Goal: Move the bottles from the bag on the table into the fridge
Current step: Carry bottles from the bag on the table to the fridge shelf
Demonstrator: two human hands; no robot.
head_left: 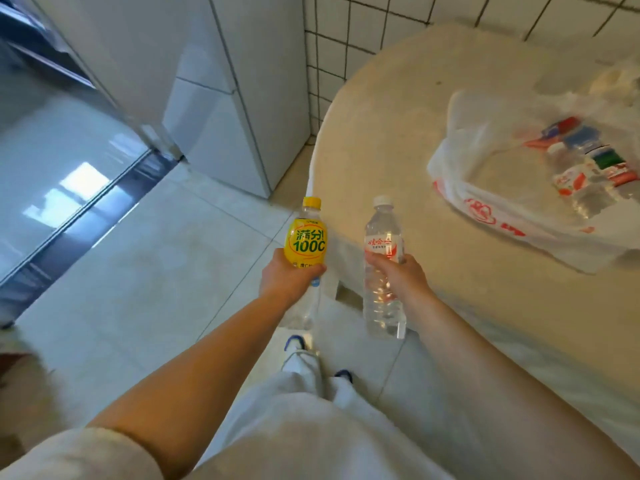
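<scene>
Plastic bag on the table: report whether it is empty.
Not empty. Several bottles still lie on their sides inside the plastic bag.

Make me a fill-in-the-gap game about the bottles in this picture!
1. The left hand grips a bottle with a ____ cap and label.
2. The right hand holds a clear water bottle with a ____ cap.
3. More bottles lie inside the plastic ____ on the table.

Missing words: yellow; white; bag
</scene>
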